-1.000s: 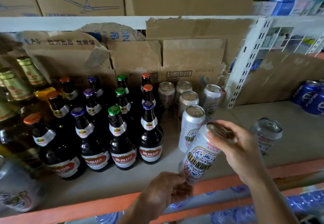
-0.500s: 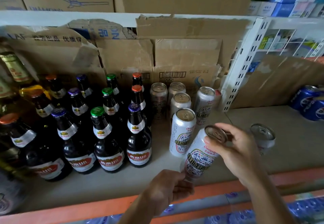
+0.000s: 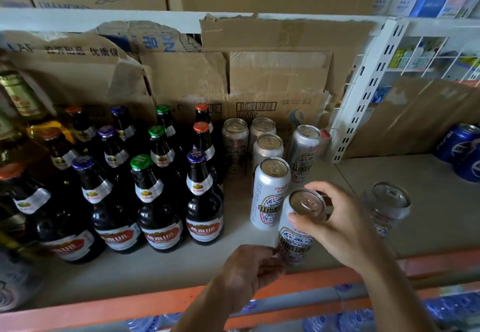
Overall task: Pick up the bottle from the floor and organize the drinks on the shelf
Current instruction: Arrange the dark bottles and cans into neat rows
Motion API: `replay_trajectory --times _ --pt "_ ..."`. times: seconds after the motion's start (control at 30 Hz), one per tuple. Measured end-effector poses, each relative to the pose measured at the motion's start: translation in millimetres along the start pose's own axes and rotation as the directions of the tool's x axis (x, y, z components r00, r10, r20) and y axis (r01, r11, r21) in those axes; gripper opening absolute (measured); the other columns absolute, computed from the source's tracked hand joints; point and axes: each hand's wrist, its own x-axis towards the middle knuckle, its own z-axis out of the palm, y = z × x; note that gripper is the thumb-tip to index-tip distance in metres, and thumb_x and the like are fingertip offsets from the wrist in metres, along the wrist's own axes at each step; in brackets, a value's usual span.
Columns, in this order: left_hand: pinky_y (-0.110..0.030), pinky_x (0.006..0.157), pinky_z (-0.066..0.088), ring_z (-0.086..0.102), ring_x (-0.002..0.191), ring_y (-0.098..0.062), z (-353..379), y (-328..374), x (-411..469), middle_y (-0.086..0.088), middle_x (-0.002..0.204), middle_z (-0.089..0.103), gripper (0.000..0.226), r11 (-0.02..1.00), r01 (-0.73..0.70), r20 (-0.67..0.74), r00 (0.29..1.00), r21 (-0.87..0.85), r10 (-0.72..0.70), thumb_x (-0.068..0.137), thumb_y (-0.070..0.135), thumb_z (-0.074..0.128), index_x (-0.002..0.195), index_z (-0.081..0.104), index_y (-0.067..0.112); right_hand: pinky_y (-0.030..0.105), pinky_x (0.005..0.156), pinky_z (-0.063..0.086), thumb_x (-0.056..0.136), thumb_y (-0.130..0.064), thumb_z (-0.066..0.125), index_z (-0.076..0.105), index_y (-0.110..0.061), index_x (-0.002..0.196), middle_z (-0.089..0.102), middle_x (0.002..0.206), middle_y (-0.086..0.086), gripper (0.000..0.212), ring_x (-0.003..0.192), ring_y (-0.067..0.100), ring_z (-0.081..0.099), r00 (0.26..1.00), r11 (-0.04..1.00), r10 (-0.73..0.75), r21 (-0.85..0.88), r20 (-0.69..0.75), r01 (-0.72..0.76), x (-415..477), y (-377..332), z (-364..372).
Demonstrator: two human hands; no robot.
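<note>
A white beer can (image 3: 296,238) with a blue and red pattern stands nearly upright at the front of the grey shelf (image 3: 166,269). My right hand (image 3: 335,225) grips its top rim, fingers curled round it. My left hand (image 3: 249,272) pinches the can's lower left side. Right behind it stands a matching can (image 3: 268,194), and further matching cans (image 3: 267,147) line up toward the back. Dark beer bottles (image 3: 205,202) with coloured caps stand in rows on the left.
One more can (image 3: 387,207) stands alone to the right. Blue cola cans (image 3: 465,150) lie at the far right. Torn cardboard (image 3: 275,72) lines the back. A white slotted upright (image 3: 363,93) divides the shelf. An orange rail (image 3: 130,308) edges the front, with packed water bottles below.
The held can has gone from tilted to nearly upright and come down onto the shelf in front of the row. Both hands have kept hold of it.
</note>
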Motion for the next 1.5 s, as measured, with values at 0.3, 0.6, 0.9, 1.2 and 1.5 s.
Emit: replay_trajectory --times 0.3,0.6,0.9,1.2,1.5 --pt "-0.029 0.062 0.056 0.062 0.072 -0.03 -12.6 9.8 4.1 -0.024 0.08 0.064 0.016 0.992 -0.099 -0.052 0.994 -0.074 0.096 0.091 0.0 0.047 0.101 0.057 -0.008 0.028 0.089 0.049 0.066 -0.064 0.072 0.062 -0.033 0.115 0.065 0.111 -0.014 0.058 0.103 -0.001 0.061 0.996 0.996 0.071 0.046 0.059 -0.074 21.4 -3.0 -11.2" --pt "-0.033 0.077 0.051 0.058 0.071 -0.026 -9.1 18.6 13.0 -0.021 0.077 0.059 0.013 0.969 -0.153 -0.203 0.973 -0.193 0.113 0.088 -0.006 0.046 0.083 0.057 -0.004 0.042 0.093 0.048 0.072 -0.041 0.08 0.064 -0.014 0.115 0.065 0.105 0.002 0.053 0.099 0.018 0.062 0.971 0.988 0.122 -0.123 0.206 -0.098 75.9 -34.3 3.0" --pt "-0.035 0.079 0.052 0.06 0.073 -0.028 -7.9 19.6 24.2 -0.022 0.078 0.062 0.016 0.955 -0.151 -0.224 0.97 -0.254 0.094 0.088 -0.01 0.043 0.085 0.058 -0.005 0.028 0.057 0.037 0.059 -0.058 0.081 0.062 -0.019 0.092 0.062 0.083 -0.003 0.054 0.08 0.02 0.059 0.962 0.881 0.024 -0.46 0.27 0.108 91.8 -51.1 14.3" --pt "-0.032 0.082 0.053 0.063 0.086 -0.029 -4.2 22.4 37.0 -0.025 0.095 0.067 0.025 0.964 -0.155 -0.148 0.981 -0.217 0.125 0.087 -0.01 0.042 0.101 0.062 -0.005 0.031 0.051 0.025 0.058 -0.048 0.082 0.052 -0.004 0.06 0.041 0.055 0.002 0.053 0.053 0.021 0.041 0.991 0.94 0.036 -0.34 0.131 0.01 97.3 -36.6 -2.1" --pt "-0.033 0.081 0.051 0.065 0.084 -0.022 27.5 40.1 42.4 -0.015 0.095 0.074 0.025 0.964 -0.238 0.117 0.967 0.116 0.224 0.084 0.003 0.053 0.086 0.077 0.006 0.029 0.046 0.027 0.061 -0.055 0.078 0.036 -0.015 0.051 0.044 0.055 -0.002 0.059 0.057 0.022 0.046 0.999 0.878 0.029 -0.476 -0.029 -0.039 100.4 -26.6 -36.5"
